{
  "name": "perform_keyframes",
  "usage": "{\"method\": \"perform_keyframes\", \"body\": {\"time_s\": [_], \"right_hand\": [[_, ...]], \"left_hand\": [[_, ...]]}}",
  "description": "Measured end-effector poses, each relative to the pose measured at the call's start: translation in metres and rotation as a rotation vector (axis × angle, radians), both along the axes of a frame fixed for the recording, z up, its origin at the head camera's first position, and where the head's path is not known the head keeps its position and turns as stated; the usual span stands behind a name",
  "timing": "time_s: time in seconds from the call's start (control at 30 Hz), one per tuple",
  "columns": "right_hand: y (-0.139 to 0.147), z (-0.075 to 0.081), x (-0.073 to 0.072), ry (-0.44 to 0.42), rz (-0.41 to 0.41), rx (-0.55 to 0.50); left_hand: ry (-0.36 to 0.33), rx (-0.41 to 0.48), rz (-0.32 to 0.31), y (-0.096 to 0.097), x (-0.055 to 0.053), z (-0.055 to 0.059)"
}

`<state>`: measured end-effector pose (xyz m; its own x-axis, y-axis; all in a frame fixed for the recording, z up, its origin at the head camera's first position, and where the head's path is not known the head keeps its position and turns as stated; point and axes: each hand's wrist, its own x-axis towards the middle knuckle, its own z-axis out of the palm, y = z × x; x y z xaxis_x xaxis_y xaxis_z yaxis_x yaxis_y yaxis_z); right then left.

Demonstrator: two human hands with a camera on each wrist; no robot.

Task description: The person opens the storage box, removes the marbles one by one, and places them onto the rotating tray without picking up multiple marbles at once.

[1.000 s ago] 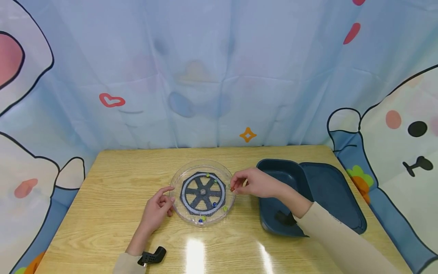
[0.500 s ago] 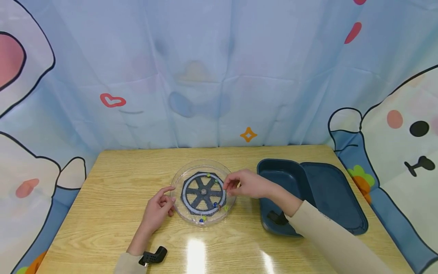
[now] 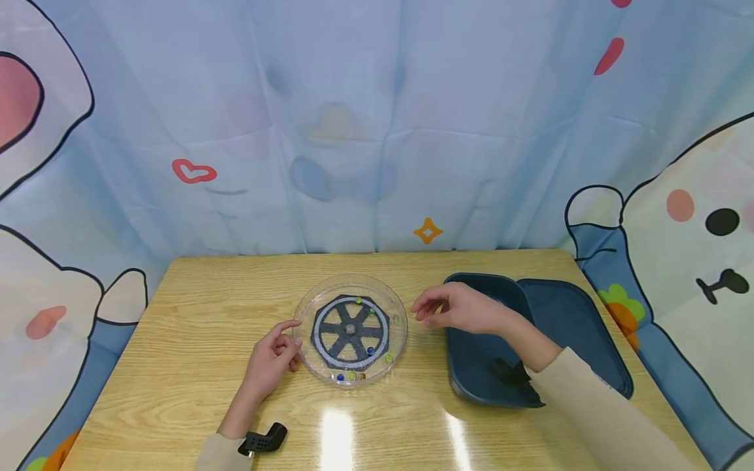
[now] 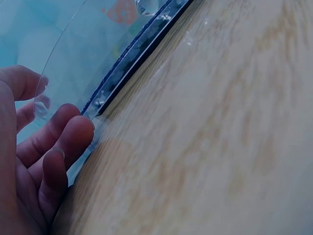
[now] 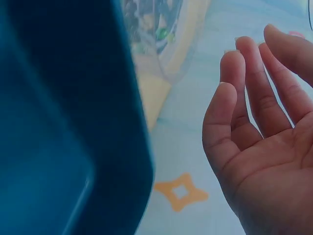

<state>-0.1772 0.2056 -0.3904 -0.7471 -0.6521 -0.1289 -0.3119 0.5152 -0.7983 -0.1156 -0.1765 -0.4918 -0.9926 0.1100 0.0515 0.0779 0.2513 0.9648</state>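
Note:
A clear round dish (image 3: 300, 307) with a dark spoked base inside stands mid-table. Several small glass marbles lie in it, among them a yellow-green marble (image 3: 352, 375), a blue marble (image 3: 340, 377) and a brown-orange marble (image 3: 362, 376), close together at the near rim. My left hand (image 3: 272, 360) holds the dish's left rim between thumb and forefinger; the left wrist view shows the other fingers (image 4: 78, 134) curled beside it. To the right of the dish, apart from it, my right hand (image 3: 456, 307) hovers with loosely curled fingers (image 5: 232, 66) and holds nothing.
A dark blue bin (image 3: 477, 366) stands at right, under my right forearm; its wall (image 5: 127, 147) fills the left of the right wrist view. Beside it lies a flat dark blue lid or tray (image 3: 577, 327). A printed curtain (image 3: 353, 131) hangs behind the table.
My right hand has let go of a small reddish-orange marble over the dish and drawn back right. That marble has rolled to the near rim; a blue one there has shifted left. My left hand stays.

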Motion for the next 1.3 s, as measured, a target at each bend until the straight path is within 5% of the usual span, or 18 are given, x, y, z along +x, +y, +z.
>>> {"method": "perform_keyframes", "body": {"time_s": [0.27,0.47,0.63,0.8,1.3], "right_hand": [[0.042,0.005,0.005,-0.042,-0.045,0.043],[0.07,0.003,0.008,-0.025,0.016,0.178],[0.085,-0.005,0.015,-0.105,0.065,0.258],[0.092,-0.012,0.023,-0.175,0.095,0.339],[0.088,-0.024,0.045,-0.119,0.133,0.634]], "left_hand": [[-0.011,0.002,0.0,0.0,0.0,0.0],[-0.014,0.004,0.005,0.0,-0.001,0.0],[-0.015,0.003,0.004,0.0,0.0,0.0],[-0.008,-0.001,0.001,0.0,0.0,0.0],[-0.003,-0.008,0.003,0.0,0.0,-0.001]]}}
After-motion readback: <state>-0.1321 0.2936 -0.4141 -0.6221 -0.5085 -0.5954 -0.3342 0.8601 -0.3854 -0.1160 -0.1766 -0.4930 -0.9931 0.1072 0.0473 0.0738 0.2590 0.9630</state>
